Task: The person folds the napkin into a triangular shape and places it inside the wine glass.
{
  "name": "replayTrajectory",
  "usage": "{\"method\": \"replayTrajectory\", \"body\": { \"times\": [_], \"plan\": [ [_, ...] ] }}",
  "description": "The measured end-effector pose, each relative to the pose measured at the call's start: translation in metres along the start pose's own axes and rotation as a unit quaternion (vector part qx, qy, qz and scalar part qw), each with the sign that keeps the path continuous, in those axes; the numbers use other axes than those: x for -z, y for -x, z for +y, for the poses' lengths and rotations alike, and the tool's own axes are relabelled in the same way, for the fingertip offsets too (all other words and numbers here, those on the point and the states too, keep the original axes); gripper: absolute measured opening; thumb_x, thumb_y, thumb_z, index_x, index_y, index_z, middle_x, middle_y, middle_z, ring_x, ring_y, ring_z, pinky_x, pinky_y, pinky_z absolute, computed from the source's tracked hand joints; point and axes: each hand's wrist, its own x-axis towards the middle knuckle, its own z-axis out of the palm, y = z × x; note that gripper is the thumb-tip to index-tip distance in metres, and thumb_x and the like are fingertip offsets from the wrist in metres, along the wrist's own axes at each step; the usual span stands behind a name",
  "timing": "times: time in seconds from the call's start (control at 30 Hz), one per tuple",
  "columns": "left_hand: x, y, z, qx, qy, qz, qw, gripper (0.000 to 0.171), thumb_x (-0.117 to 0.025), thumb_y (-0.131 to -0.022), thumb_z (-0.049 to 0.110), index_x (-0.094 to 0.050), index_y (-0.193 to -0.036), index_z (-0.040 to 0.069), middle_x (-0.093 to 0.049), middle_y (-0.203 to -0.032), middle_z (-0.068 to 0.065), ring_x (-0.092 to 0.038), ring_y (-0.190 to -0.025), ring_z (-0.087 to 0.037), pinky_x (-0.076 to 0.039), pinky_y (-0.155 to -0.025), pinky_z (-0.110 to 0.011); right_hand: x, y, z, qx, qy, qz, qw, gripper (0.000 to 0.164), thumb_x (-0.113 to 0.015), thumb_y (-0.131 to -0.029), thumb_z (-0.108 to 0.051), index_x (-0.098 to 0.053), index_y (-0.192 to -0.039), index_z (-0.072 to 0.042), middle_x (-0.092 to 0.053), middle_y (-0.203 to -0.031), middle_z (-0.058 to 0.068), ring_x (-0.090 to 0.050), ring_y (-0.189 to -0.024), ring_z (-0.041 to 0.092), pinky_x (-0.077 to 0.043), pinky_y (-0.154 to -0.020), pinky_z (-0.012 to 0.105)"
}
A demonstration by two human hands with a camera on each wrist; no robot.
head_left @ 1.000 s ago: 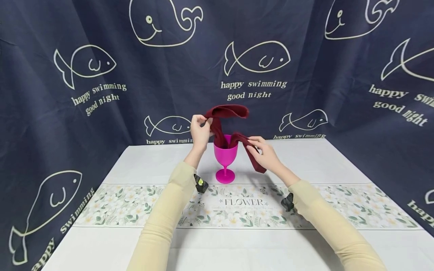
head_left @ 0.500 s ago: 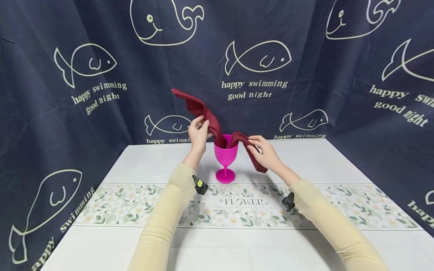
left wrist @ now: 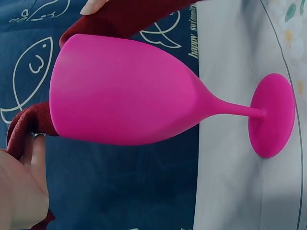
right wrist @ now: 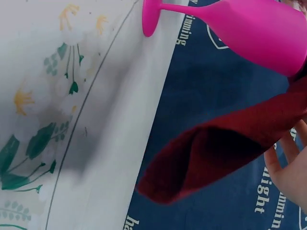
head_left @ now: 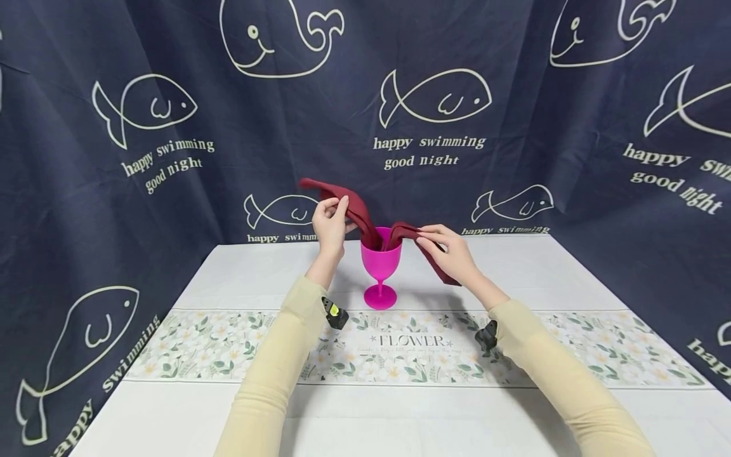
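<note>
A bright pink goblet [head_left: 381, 261] stands upright on the table, its bowl, stem and round foot all showing in the left wrist view. Out of its mouth come two ends of a dark red cloth napkin [right wrist: 225, 143]; the middle of the cloth is hidden in the bowl. At the goblet's left, my left hand [head_left: 331, 225] pinches one end, whose tip spreads up and leftward. My right hand [head_left: 451, 254] pinches the other end on the right, where it hangs over the rim and slopes down in a loose fold.
A floral runner [head_left: 240, 355] marked FLOWER crosses the white table [head_left: 263, 273] in front of the goblet. Behind stands a dark blue curtain [head_left: 320, 139] with fish drawings. Each sleeve carries a small black camera [head_left: 335, 313] at the wrist.
The left end of the napkin has flipped from rightward over to the left, then sunk lower. My left hand has shifted slightly left. The right end's tip has swung a little outward and up.
</note>
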Motion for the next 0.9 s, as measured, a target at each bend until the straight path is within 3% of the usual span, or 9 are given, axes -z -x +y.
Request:
{"method": "replayTrajectory", "body": {
  "times": [0.13,0.37,0.63,0.9],
  "plan": [
    [0.003,0.002,0.001,-0.013,-0.001,-0.003,0.9999,0.015,-0.064,-0.088,0.010,-0.050,-0.085,0.013,-0.055,-0.072,0.001,-0.059,-0.051,-0.006,-0.054,-0.048,-0.024,0.002,-0.003,0.000,0.004,-0.025,0.012,1.000,0.018,-0.068,-0.085,-0.008,-0.073,-0.101,-0.002,-0.068,-0.105,0.013,-0.060,-0.102,0.026,-0.040,-0.085,0.008],
    [0.008,0.007,0.006,-0.035,-0.015,-0.006,0.9993,0.015,-0.064,-0.088,0.009,-0.050,-0.082,0.014,-0.053,-0.071,0.001,-0.059,-0.051,-0.004,-0.055,-0.050,-0.025,0.008,-0.010,-0.025,0.002,-0.020,0.042,0.999,0.016,-0.074,-0.076,0.001,-0.072,-0.092,0.006,-0.069,-0.096,0.022,-0.063,-0.093,0.035,-0.048,-0.079,0.020],
    [0.019,0.006,0.006,-0.056,-0.057,0.010,0.9968,0.014,-0.064,-0.089,0.015,-0.055,-0.079,0.011,-0.062,-0.066,0.007,-0.062,-0.053,-0.002,-0.053,-0.049,-0.021,0.003,-0.013,-0.003,-0.007,-0.008,0.045,0.999,0.017,-0.076,-0.077,-0.009,-0.074,-0.093,-0.004,-0.071,-0.094,0.012,-0.065,-0.086,0.023,-0.046,-0.073,0.009],
    [0.035,0.007,0.005,-0.035,-0.047,-0.010,0.9982,0.018,-0.065,-0.088,0.011,-0.049,-0.080,0.010,-0.064,-0.062,0.002,-0.064,-0.047,-0.011,-0.055,-0.049,-0.027,-0.001,-0.016,-0.003,-0.024,0.031,0.032,0.999,0.014,-0.074,-0.080,-0.010,-0.070,-0.092,-0.004,-0.072,-0.085,0.012,-0.068,-0.079,0.025,-0.054,-0.075,0.042]
  ]
}}
